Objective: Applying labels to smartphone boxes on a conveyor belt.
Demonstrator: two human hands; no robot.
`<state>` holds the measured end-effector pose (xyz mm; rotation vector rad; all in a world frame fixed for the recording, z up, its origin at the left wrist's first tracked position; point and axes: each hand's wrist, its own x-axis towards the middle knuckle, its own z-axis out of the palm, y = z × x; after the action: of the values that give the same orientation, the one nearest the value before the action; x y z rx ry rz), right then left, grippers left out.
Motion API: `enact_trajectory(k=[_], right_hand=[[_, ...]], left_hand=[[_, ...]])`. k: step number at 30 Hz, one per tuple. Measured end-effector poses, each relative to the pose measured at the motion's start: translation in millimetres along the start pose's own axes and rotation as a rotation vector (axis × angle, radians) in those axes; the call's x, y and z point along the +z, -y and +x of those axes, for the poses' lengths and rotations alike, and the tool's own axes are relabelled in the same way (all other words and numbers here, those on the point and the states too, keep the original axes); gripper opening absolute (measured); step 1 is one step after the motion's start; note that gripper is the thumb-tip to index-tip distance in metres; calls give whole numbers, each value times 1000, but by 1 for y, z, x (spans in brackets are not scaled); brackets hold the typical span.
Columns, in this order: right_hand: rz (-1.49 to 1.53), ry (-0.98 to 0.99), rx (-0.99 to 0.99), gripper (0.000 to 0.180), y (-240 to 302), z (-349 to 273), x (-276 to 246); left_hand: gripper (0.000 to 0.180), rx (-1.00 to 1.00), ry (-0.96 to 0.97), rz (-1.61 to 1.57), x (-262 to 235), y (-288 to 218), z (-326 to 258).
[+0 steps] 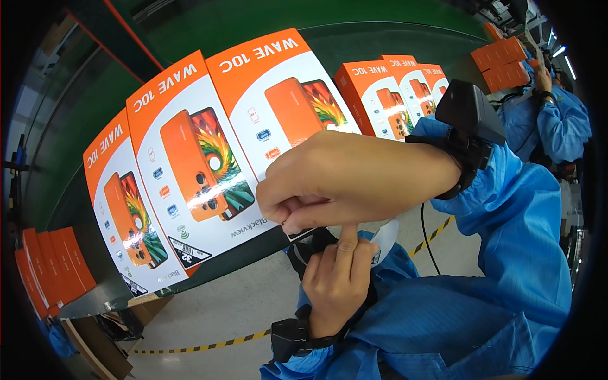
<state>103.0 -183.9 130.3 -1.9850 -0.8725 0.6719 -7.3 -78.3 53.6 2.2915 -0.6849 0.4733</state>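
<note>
At far left, a row of plain orange cardboard boxes (60, 269) stands toward the end of a dark green desk (354, 45). Beside it, three upside-down-facing orange-and-white phone boxes (190, 158), each printed with an orange handset and a multicoloured screen, lie side by side along the desk's near edge. A worker's right hand (310, 183), a black boxy device strapped at its wrist, reaches in over the lower right part of the rightmost one, fingertips drawn narrowly together; whether they pinch anything cannot be told. Just below, past the edge, the left hand (339, 278) is curled with one finger straightened, holding a white, thin, rounded piece (385, 237) that shows at its right side. Farther back, smaller-looking orange-and-white boxes (386, 101) stand in a row, and at far right a co-worker in blue (560, 126) is partly visible.
</note>
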Motion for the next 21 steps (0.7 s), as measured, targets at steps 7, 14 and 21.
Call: enact_trajectory(k=[7,14,21], right_hand=[[6,-29,-12,12,4,1,1],[49,18,-10,12,5,1,-3],[-19,-31,-17,11,2,-1,7]], left_hand=[[16,-20,94,-69,-12,-3,0],[17,-19,98,-65,-12,-3,1],[18,-7,11,-3,-6,-1,-2]])
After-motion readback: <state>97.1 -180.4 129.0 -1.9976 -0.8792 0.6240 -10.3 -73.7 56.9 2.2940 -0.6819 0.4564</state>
